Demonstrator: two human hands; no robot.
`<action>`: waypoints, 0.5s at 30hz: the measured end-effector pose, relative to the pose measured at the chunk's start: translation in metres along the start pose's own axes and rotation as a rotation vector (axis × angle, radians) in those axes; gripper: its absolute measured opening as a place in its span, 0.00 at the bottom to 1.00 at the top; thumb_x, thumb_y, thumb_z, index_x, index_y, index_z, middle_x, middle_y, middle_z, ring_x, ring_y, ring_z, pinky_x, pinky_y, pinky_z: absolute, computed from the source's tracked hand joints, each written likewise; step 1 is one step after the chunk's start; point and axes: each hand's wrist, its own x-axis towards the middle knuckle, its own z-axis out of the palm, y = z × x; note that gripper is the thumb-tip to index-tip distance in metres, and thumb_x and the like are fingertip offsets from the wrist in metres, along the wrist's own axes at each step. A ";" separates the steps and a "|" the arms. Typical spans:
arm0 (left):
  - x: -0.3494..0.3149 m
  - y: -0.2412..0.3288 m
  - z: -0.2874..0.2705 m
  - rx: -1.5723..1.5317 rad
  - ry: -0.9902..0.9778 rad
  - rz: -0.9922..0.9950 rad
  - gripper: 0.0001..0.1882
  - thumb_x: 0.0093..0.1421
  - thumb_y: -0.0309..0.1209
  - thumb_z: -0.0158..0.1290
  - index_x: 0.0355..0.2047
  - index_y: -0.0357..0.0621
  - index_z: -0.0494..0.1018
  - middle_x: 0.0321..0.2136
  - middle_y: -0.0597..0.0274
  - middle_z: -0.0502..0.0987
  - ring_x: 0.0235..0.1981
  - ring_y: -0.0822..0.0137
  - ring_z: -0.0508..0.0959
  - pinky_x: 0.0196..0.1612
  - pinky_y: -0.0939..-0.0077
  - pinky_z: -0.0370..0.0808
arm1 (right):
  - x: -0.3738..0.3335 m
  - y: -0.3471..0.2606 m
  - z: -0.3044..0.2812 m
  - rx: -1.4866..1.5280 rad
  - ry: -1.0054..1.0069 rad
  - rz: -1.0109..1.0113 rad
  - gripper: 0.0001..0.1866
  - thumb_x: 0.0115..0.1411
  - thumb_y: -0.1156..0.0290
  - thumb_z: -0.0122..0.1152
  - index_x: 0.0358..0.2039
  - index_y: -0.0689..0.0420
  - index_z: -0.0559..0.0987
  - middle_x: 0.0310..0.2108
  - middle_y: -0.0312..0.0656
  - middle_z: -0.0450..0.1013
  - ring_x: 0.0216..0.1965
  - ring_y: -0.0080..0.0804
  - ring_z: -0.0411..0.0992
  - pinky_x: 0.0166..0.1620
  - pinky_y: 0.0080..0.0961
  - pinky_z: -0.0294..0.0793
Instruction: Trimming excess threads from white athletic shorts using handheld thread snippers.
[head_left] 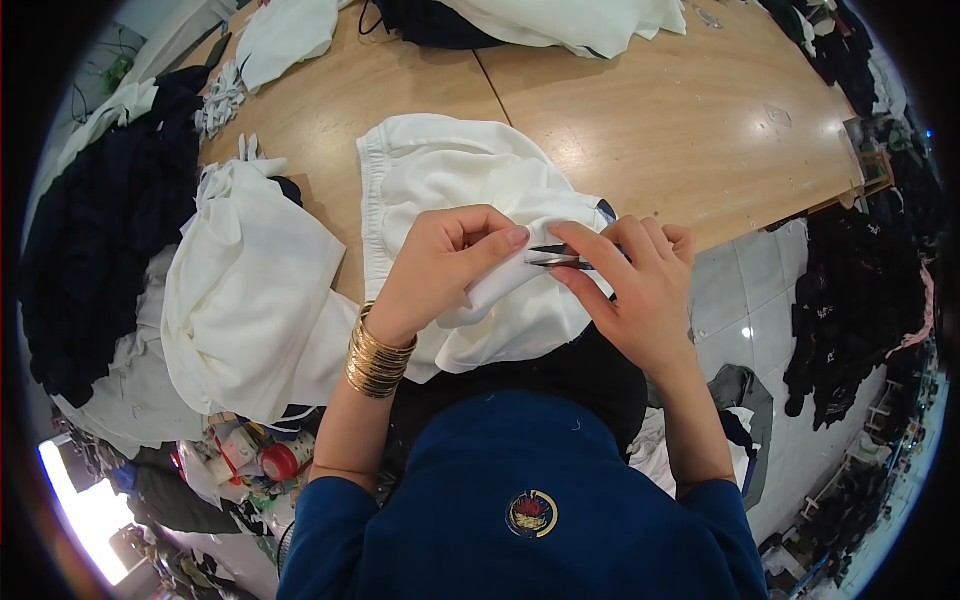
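Observation:
A white garment with a gathered elastic waistband point(373, 215) lies over the table's near edge and onto my lap. My left hand point(455, 255), with gold bangles at the wrist, pinches a fold of its cloth between thumb and fingers. Close beside it, my right hand point(630, 265) grips a pair of thread snips point(555, 257). The blades point left toward the pinched fold, and their tips are slightly apart. A dark blue edge of cloth point(605, 210) shows behind my right fingers. The fingers partly cover the snips' handles.
The wooden table point(620, 120) has a seam across it. To the left rests a pile of white garments point(250, 290), with dark cloth point(110, 230) beyond. More white pieces point(590, 20) lie at the far edge. Black clothes point(850, 310) are heaped over the tiled floor at right.

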 end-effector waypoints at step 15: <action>-0.003 -0.010 0.008 -0.308 0.091 -0.025 0.09 0.57 0.32 0.54 0.32 0.37 0.74 0.25 0.68 0.75 0.25 0.82 0.71 0.28 0.89 0.67 | -0.017 -0.004 0.010 0.209 0.041 0.149 0.14 0.50 0.59 0.62 0.33 0.54 0.74 0.23 0.33 0.69 0.22 0.29 0.65 0.28 0.25 0.55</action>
